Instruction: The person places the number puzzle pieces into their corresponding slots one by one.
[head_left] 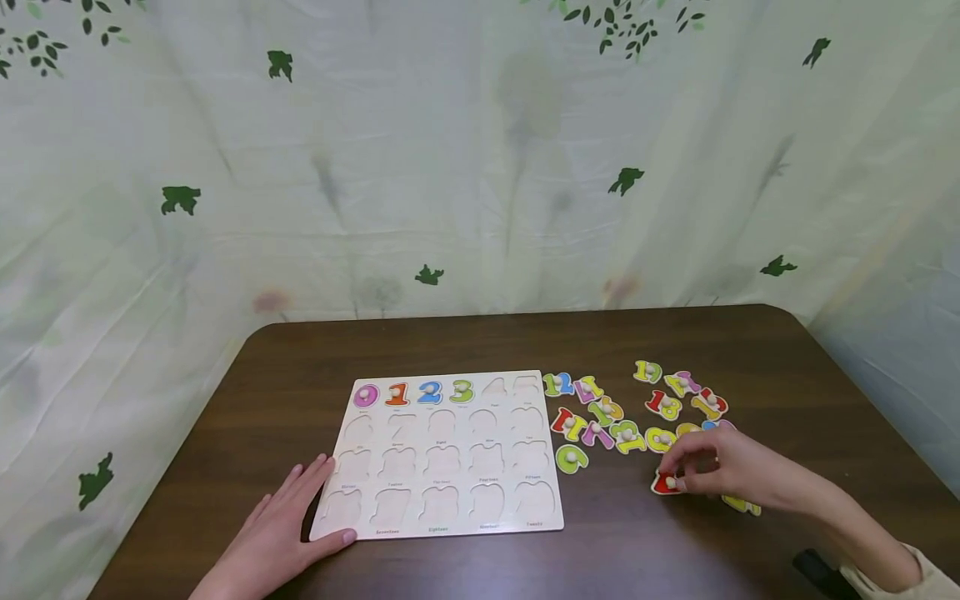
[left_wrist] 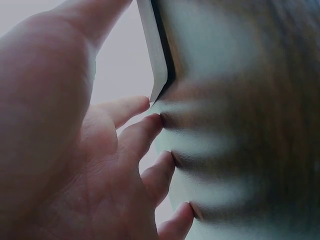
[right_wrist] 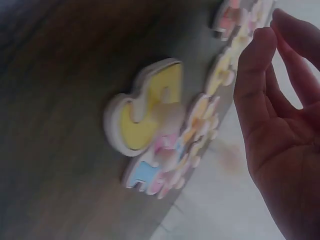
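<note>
On the table lies a white number puzzle board (head_left: pixel 465 417) with shaped recesses. A purple 0, orange 1, blue 2 and green 3 fill the start of its top row. My left hand (head_left: pixel 281 529) is spread at the board's lower left corner, thumb on its front edge and fingers along its left side. My right hand (head_left: pixel 731 475) bends its thumb and fingertips about the knob of a red number piece (head_left: pixel 662 484), low over the table right of the board. Fingers partly hide that piece. In the right wrist view a yellow piece (right_wrist: pixel 145 112) lies nearby.
Several knobbed number pieces, among them a green 6 or 9 (head_left: pixel 572 459) and a red piece (head_left: pixel 663 405), lie spread along the board's right side. A dark object (head_left: pixel 821 573) shows by the right sleeve. A leaf-patterned curtain (head_left: pixel 480 167) hangs behind the table (head_left: pixel 637 550).
</note>
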